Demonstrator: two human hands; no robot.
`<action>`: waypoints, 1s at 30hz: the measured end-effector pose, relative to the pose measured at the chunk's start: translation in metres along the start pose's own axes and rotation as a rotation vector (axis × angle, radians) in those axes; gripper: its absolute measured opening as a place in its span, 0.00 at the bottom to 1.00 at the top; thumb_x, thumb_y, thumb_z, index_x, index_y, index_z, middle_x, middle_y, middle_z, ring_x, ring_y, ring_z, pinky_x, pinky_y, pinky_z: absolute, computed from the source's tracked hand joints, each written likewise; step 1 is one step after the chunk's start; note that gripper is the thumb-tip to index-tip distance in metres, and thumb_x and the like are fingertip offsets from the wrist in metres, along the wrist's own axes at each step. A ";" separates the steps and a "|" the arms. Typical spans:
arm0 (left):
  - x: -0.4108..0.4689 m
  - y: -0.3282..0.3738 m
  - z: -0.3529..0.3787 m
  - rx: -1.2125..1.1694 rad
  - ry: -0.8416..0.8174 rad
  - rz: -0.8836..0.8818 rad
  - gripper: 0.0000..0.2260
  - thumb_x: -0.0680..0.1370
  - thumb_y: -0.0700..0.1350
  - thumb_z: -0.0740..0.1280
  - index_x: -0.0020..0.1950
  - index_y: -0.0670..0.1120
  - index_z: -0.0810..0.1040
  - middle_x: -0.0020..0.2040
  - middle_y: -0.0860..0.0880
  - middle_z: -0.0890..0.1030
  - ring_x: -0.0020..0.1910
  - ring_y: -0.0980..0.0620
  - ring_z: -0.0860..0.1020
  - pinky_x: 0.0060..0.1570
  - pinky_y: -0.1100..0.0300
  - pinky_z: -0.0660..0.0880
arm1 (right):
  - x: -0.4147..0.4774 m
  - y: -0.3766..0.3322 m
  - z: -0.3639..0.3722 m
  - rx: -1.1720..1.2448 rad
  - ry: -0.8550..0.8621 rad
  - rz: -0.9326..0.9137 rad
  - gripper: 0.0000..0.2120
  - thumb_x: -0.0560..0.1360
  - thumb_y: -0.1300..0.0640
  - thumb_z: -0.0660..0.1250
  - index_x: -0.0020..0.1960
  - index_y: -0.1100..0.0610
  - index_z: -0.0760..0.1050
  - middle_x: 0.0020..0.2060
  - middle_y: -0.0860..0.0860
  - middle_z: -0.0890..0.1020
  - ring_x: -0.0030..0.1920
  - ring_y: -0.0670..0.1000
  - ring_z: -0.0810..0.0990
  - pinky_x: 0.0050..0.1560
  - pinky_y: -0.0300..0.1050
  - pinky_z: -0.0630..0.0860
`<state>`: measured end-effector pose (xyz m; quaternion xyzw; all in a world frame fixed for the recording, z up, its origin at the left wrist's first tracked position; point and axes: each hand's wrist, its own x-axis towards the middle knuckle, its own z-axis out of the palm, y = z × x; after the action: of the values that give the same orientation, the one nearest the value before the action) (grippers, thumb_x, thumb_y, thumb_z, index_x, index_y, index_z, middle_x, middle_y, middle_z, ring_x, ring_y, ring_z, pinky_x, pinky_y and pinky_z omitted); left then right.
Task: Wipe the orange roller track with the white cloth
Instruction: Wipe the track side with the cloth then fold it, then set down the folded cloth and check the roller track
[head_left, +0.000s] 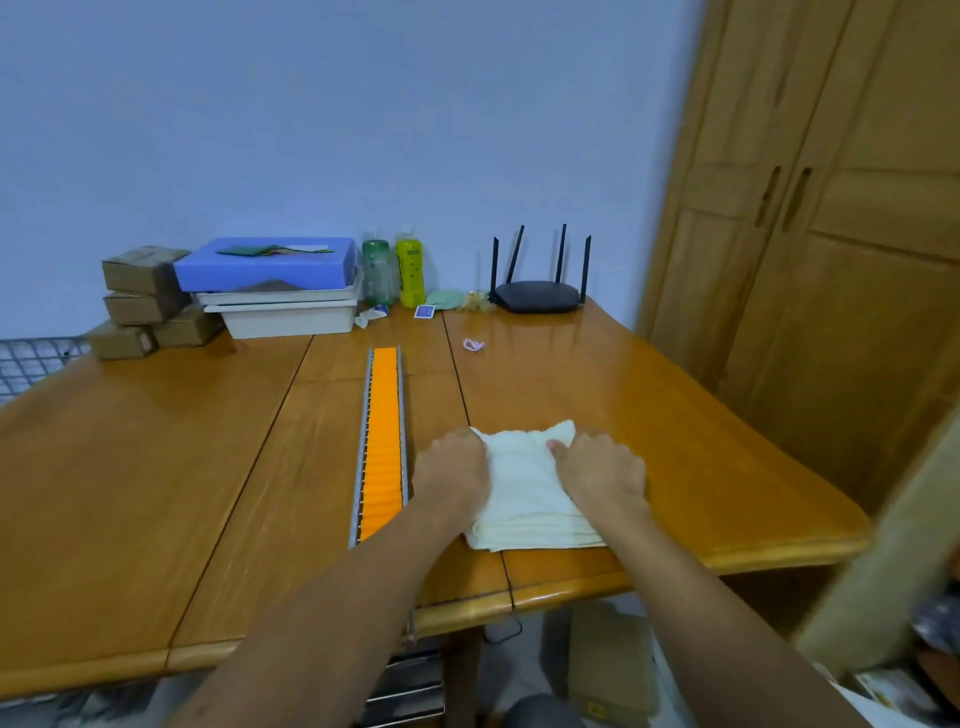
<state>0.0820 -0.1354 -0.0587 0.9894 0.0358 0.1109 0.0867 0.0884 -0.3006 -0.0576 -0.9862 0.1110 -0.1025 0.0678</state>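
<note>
white cloth (524, 483) under both hands – left hand (451, 470), right hand (602, 470), fingertips hidden

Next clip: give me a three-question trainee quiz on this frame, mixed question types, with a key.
1. True or false: the white cloth lies on top of the orange roller track.
2. Multiple choice: what stands at the table's far edge, right of the yellow bottle? A) a kettle B) a black router C) a lamp
3. Fill in: the left hand and right hand both rest on the ____.

Key: 1. False, it lies on the table to the track's right. 2. B. 3. cloth.
</note>
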 end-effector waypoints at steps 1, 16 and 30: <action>0.000 -0.001 -0.001 0.068 -0.008 0.022 0.12 0.86 0.47 0.58 0.62 0.43 0.78 0.56 0.46 0.83 0.53 0.47 0.83 0.46 0.56 0.78 | 0.000 -0.001 0.001 -0.034 0.002 0.002 0.26 0.84 0.38 0.52 0.68 0.56 0.73 0.64 0.55 0.78 0.62 0.58 0.78 0.54 0.50 0.73; 0.069 -0.116 -0.052 -0.243 0.141 -0.094 0.09 0.84 0.46 0.62 0.57 0.45 0.79 0.44 0.49 0.80 0.41 0.51 0.78 0.35 0.59 0.70 | 0.025 -0.058 -0.008 0.037 0.207 -0.324 0.11 0.81 0.51 0.59 0.55 0.55 0.76 0.51 0.51 0.79 0.52 0.54 0.75 0.48 0.49 0.67; 0.112 -0.172 0.017 -0.541 0.107 -0.100 0.13 0.84 0.52 0.61 0.68 0.53 0.77 0.59 0.54 0.79 0.52 0.56 0.78 0.52 0.53 0.79 | 0.137 -0.208 0.035 0.417 -0.244 -0.478 0.24 0.83 0.41 0.57 0.70 0.57 0.71 0.65 0.58 0.78 0.63 0.60 0.77 0.59 0.58 0.76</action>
<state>0.1855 0.0410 -0.0823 0.9200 0.0581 0.1640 0.3511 0.2698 -0.1273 -0.0328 -0.9542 -0.1556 -0.0170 0.2548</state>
